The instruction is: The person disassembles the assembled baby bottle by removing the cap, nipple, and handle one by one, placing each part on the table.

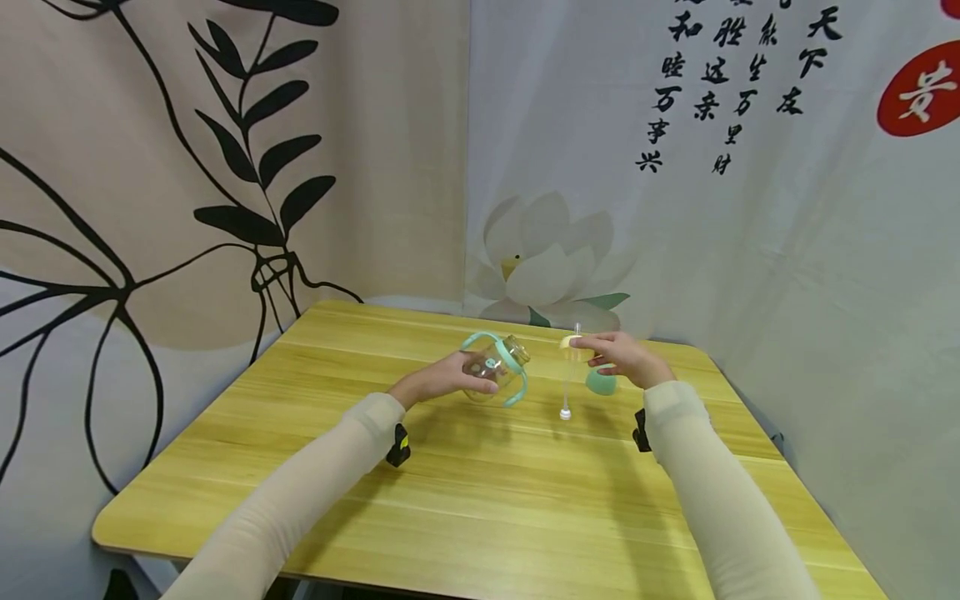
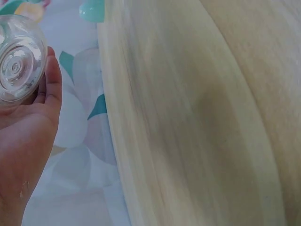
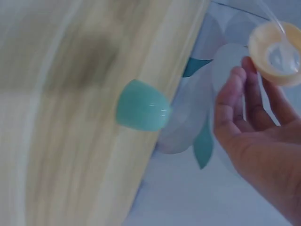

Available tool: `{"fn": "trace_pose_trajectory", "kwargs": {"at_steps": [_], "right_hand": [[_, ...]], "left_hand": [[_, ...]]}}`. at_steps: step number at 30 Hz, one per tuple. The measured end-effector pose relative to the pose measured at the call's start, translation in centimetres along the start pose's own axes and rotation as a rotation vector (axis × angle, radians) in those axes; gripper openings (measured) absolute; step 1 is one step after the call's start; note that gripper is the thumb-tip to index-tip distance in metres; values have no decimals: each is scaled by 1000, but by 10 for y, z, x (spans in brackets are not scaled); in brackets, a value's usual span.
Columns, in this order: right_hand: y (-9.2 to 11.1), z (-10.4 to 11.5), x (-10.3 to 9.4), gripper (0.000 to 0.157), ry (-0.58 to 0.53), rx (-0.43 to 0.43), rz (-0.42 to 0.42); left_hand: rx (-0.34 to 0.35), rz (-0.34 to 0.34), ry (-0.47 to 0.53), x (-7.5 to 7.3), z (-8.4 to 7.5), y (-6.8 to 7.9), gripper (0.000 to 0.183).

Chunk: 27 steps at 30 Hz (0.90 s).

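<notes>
My left hand (image 1: pixel 447 375) grips a clear baby bottle (image 1: pixel 483 377) with mint-green handles (image 1: pixel 517 358), its uncapped neck tilted up to the right. In the left wrist view the clear base of the bottle (image 2: pixel 21 61) faces the camera. My right hand (image 1: pixel 626 354) pinches a pale-yellow collar ring (image 1: pixel 572 342); a clear straw (image 1: pixel 566 383) hangs from it, ending in a white weight (image 1: pixel 565 413). The collar ring (image 3: pixel 270 70) shows its hollow underside in the right wrist view. Just behind the right fingers, a mint-green dome cap (image 1: pixel 601 381) sits on the table.
The light wooden table (image 1: pixel 450 492) reaches back to a printed cloth backdrop (image 1: pixel 570 125) with plants, a flower and Chinese characters. Dark wrist-worn cameras sit under both sleeves, near the cuffs.
</notes>
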State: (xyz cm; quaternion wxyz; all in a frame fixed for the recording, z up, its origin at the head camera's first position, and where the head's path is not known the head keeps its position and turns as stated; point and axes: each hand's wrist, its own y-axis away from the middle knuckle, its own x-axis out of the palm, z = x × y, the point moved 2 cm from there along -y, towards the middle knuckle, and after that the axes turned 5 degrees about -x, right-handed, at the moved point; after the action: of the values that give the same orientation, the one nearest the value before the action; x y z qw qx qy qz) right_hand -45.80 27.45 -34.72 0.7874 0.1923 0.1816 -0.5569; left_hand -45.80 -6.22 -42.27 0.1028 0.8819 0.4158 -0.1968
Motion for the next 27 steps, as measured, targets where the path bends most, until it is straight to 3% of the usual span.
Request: {"fn": "trace_pose_trajectory", "kwargs": {"at_steps": [4, 7, 12, 16, 22, 27], "right_hand": [[-5, -10, 3, 73, 6, 70, 15], [-8, -15, 6, 72, 18, 66, -12], [-16, -28, 18, 72, 64, 24, -129], [-27, -36, 28, 71, 164, 25, -218], [-49, -44, 34, 38, 297, 44, -301], [-68, -53, 41, 46, 342, 100, -285]], "left_hand": [[6, 2, 7, -3, 0, 1, 71], [0, 4, 15, -5, 0, 2, 74], [-11, 11, 11, -1, 2, 8, 75], [-26, 25, -9, 4, 7, 12, 72], [10, 35, -5, 9, 8, 11, 62], [12, 44, -19, 4, 5, 16, 65]]}}
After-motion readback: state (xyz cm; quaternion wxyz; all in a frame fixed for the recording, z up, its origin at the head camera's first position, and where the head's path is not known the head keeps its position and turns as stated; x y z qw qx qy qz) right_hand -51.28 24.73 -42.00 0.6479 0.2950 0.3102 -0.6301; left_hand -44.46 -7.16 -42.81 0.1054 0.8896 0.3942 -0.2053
